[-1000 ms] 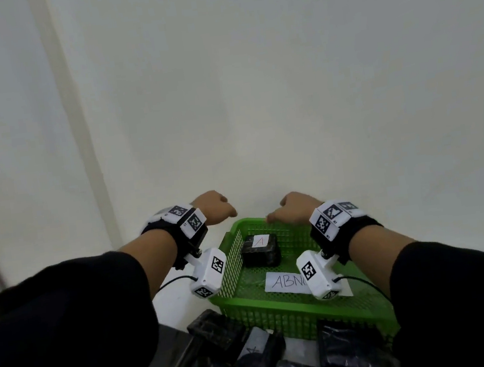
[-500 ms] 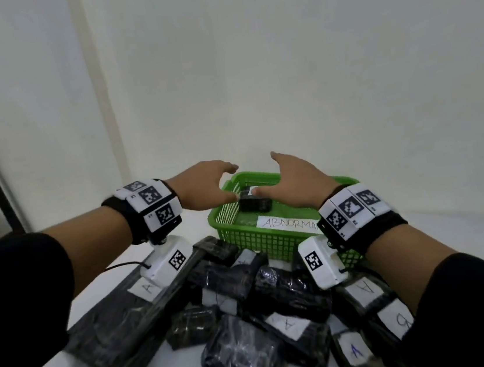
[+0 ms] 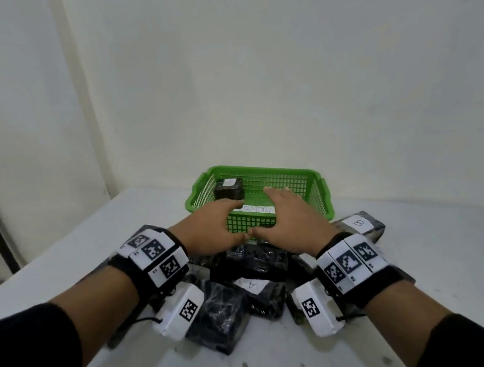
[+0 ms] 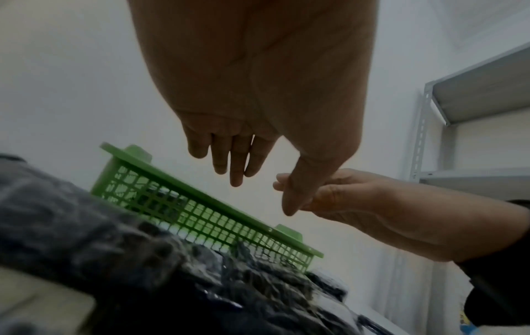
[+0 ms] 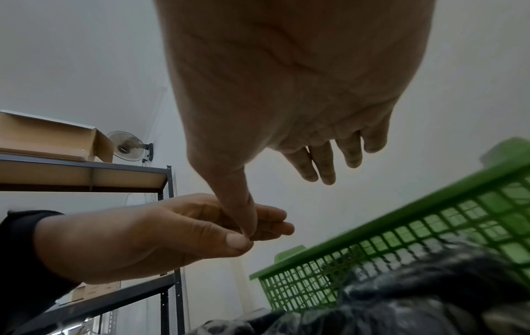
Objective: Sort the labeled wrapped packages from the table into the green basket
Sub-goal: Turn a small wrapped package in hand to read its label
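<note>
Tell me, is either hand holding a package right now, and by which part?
Neither: the left hand and right hand hover open over the pile, fingers extended.

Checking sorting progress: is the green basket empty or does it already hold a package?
Not empty. The green plastic mesh basket holds one small black wrapped package with a white label, in its far left corner.

Black sleeves (image 3: 22,341), black wristbands (image 3: 378,288) bearing white square-coded tags (image 3: 154,250), white camera blocks (image 3: 180,313) beneath.
</note>
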Available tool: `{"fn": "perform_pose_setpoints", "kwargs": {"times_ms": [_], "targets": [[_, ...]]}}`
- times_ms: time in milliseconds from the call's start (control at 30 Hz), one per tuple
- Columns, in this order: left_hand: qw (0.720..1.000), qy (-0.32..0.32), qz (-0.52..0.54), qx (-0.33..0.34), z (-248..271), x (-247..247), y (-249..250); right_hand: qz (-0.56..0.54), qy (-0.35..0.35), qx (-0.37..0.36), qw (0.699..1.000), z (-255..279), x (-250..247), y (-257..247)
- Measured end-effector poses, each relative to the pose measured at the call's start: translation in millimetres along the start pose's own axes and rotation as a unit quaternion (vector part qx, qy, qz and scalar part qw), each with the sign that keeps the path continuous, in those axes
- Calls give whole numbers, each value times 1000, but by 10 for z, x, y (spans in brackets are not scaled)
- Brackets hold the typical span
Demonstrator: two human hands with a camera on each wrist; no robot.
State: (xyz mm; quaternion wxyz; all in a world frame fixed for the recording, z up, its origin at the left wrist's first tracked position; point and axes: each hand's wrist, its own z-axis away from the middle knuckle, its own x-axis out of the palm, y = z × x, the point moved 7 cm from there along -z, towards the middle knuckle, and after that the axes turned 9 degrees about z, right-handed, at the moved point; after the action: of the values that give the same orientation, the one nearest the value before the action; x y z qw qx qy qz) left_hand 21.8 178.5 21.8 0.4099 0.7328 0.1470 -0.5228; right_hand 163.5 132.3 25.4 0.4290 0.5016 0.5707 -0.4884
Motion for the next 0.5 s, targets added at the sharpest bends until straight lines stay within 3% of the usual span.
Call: {"fn": "perform_pose_setpoints", "kwargs": {"times_ms": [500], "targets": [[995, -49, 67, 58, 320, 782, 746, -98, -23, 4, 995, 1007, 315, 546]]}}
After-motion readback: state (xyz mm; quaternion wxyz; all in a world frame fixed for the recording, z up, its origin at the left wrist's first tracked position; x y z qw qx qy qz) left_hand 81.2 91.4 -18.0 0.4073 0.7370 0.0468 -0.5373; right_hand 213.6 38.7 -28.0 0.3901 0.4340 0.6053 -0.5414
